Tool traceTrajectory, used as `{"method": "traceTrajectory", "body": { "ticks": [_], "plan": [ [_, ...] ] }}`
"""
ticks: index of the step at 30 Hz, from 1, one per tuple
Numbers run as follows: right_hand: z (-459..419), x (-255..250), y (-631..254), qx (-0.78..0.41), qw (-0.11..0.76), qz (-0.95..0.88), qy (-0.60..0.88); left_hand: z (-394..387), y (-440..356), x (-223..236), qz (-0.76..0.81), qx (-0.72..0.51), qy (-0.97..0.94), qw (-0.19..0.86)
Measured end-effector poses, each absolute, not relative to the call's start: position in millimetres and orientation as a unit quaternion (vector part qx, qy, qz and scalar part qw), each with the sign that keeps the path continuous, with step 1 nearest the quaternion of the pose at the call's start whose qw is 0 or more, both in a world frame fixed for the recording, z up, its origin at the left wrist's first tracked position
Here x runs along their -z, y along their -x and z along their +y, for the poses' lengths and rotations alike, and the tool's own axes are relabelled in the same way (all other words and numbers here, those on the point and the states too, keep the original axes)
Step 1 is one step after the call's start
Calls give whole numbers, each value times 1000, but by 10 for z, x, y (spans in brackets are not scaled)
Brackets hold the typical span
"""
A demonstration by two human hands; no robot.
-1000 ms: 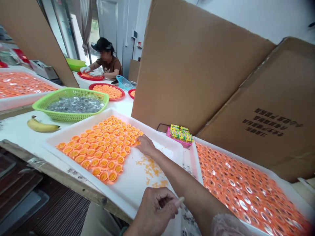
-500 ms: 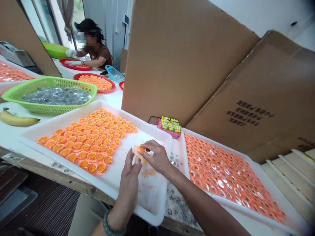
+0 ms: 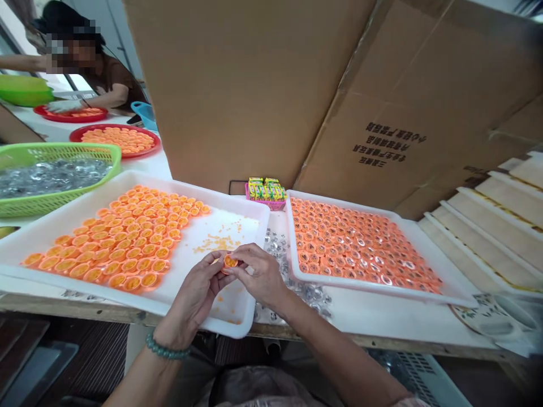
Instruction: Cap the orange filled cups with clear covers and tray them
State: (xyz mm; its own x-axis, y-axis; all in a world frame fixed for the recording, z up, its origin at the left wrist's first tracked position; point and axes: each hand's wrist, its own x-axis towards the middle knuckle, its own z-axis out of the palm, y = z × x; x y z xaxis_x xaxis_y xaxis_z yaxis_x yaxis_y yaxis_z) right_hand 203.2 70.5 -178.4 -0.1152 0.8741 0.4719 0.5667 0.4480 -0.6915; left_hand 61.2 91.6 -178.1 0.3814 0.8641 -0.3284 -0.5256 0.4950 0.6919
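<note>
Between my two hands is a small round orange cup (image 3: 230, 261) with yellow-orange bits inside, tilted toward me. My left hand (image 3: 202, 285) grips its left side with the thumb and fingers. On the other side, the thumb and forefinger of my right hand (image 3: 259, 274) pinch the rim. Both hands are over the near right part of a white tray (image 3: 203, 316). Rows of similar filled orange cups (image 3: 127, 237) cover the tray's left part, and loose orange bits (image 3: 218, 243) are scattered on its floor beyond my hands.
To the right lies a second white tray (image 3: 456, 297) of orange cups with shiny clear tops. Clear plastic pieces (image 3: 311, 294) lie between the trays. A pink basket (image 3: 275, 204) holds small yellow-green packets before a cardboard sheet (image 3: 254, 96). A green basket (image 3: 59, 195) and a co-worker (image 3: 121, 85) are left.
The camera view has swung right. My hands have come together, and my left hand now grips the orange cup along with my right. The co-worker's one arm has stretched out leftward.
</note>
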Motion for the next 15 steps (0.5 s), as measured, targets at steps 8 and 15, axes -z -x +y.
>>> {"method": "traceTrajectory", "body": {
  "ticks": [8, 15],
  "plan": [
    [292, 1772, -2372, -87, 420, -705, 565, 926, -606, 1806, 340, -407, -218, 819],
    [86, 2144, -2658, -89, 157, -742, 646, 886, -585, 1755, 336, -381, -264, 820]
  ]
}}
